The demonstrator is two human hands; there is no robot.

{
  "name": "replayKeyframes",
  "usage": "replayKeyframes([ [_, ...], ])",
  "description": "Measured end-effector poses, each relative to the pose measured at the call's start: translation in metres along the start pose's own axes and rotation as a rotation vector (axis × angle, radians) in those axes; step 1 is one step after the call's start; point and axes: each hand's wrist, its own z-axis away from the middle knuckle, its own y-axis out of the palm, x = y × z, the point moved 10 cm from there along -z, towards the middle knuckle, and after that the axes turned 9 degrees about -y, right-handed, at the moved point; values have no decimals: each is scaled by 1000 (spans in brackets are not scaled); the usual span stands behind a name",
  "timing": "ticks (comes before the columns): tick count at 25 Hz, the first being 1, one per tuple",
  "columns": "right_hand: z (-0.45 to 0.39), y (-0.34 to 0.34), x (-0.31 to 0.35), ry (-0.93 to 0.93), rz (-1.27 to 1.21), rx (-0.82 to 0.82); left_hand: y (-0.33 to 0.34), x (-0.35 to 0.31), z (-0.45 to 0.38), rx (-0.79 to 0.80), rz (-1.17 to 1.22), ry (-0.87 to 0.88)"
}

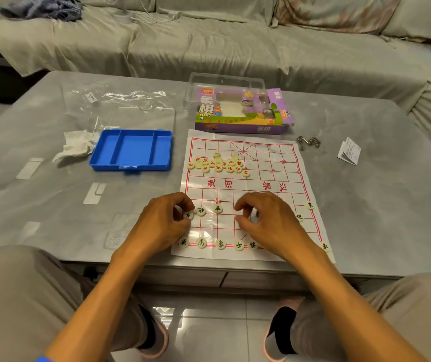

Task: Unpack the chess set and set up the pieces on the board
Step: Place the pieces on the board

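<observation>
Left hand (166, 218) and right hand (266, 218) side by side, forearms extended, fingers curled downward.

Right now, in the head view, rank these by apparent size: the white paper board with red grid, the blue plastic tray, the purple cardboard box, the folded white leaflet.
1. White paper board
2. Purple cardboard box and blue plastic tray: alike, box farther away, unranked
3. Folded white leaflet

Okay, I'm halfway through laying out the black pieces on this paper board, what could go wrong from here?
The right hand hovers low over placed pieces; a brush could scatter them. The thin board lies loose with its near edge at the table's edge, so your forearms might drag it. The red pieces sit heaped and could roll when sorted.
</observation>
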Motion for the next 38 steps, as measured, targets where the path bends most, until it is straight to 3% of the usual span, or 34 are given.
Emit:
replayKeyframes([
  [9, -54, 51, 34, -31, 154, 118, -2, 0, -2, -16, -3, 10],
  [14, -52, 52, 33, -49, 85, 206, -9, 3, -5, -48, -6, -4],
  [31, -50, 38, 24, -75, 46, 195, -10, 10, -5, -51, 21, -17],
  [35, -56, 59, 44, -148, 54, 281, -9, 10, -5, -60, 25, -9],
  [38, -57, 64, 42, -103, 61, 286, -9, 11, -6, -61, 25, -10],
])
